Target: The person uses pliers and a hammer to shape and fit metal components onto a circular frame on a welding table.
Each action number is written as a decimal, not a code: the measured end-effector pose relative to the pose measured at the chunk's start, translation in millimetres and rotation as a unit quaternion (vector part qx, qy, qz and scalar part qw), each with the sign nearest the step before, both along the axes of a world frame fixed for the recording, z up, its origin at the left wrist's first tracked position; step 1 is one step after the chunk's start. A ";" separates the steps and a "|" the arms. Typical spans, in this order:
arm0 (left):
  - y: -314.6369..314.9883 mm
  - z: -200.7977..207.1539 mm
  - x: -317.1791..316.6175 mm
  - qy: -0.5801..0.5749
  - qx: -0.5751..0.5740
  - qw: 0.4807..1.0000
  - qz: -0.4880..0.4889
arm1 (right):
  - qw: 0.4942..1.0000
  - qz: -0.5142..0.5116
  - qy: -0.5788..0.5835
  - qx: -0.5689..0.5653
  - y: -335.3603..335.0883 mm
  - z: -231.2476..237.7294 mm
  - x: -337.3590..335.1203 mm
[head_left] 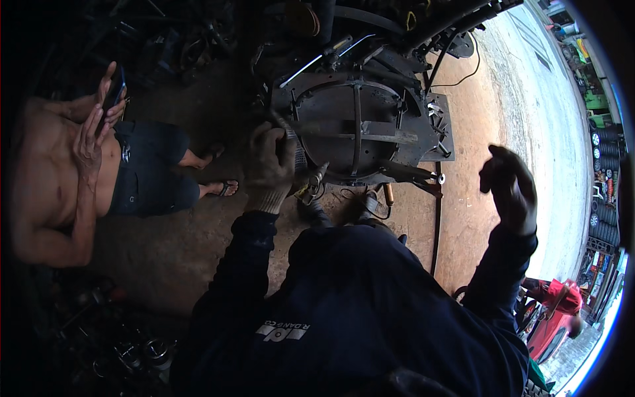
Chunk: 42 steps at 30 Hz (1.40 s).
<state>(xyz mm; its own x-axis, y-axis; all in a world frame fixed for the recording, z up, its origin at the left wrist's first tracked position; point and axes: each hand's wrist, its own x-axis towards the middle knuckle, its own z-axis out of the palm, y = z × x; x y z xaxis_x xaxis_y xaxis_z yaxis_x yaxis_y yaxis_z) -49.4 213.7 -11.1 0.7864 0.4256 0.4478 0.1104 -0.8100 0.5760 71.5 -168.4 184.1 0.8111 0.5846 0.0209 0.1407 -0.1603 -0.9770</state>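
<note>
My left hand (268, 165), in a grey knit glove, is closed at the left edge of a dark metal workpiece. Its fingers curl around a narrow dark strip with a ribbed edge (299, 157); the grip is partly hidden. The workpiece has a round metal frame (358, 99) with crossed flat bars. My right hand (512, 188) is raised well to the right, fingers loosely bent and apart, with nothing visible in it. A metal tool (317, 175) lies by the frame's near left edge. Plier-like jaws (417, 177) stick out at its near right.
Left of me stands a person (73, 178) holding a phone (119, 86). Several metal scraps lie on a plate (446, 149) at the right. A wooden handle (388, 194) and cable are near my feet. Thin silver rods (311, 69) lie behind the frame. A long bar (436, 231) crosses the floor.
</note>
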 end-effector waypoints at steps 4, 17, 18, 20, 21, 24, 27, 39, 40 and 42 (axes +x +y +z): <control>-7.7 -16.8 14.0 0.028 -0.105 0.993 0.041 | 0.993 0.037 -0.022 -0.110 85.7 -17.1 88.5; -30.0 -18.8 20.8 -0.008 -0.062 0.989 0.131 | 0.663 0.323 -0.490 -0.465 389.5 -203.3 207.4; -29.9 -17.6 22.6 -0.005 -0.070 0.990 0.125 | 0.660 0.327 -0.484 -0.473 391.4 -210.9 212.0; -28.2 -18.7 22.5 -0.008 -0.076 0.990 0.121 | 0.650 0.334 -0.481 -0.485 395.8 -213.2 218.0; -27.8 -21.6 21.5 -0.011 -0.077 0.990 0.119 | 0.656 0.344 -0.477 -0.474 394.9 -215.1 220.2; -26.9 -22.7 24.8 -0.016 -0.069 0.991 0.117 | 0.671 0.359 -0.463 -0.454 393.1 -214.5 227.9; -26.8 -16.5 27.7 -0.007 -0.091 0.990 0.109 | 0.692 0.347 -0.444 -0.451 388.1 -216.4 229.9; -25.1 -23.8 27.9 -0.024 -0.063 0.992 0.107 | 0.807 0.376 -0.318 -0.327 361.6 -170.0 219.9; -24.7 -19.1 30.2 -0.014 -0.067 0.992 0.105 | 0.791 0.426 -0.291 -0.328 349.2 -156.1 220.8; -24.0 -16.4 30.4 -0.014 -0.064 0.993 0.103 | 0.754 0.510 -0.243 -0.336 335.6 -150.0 218.2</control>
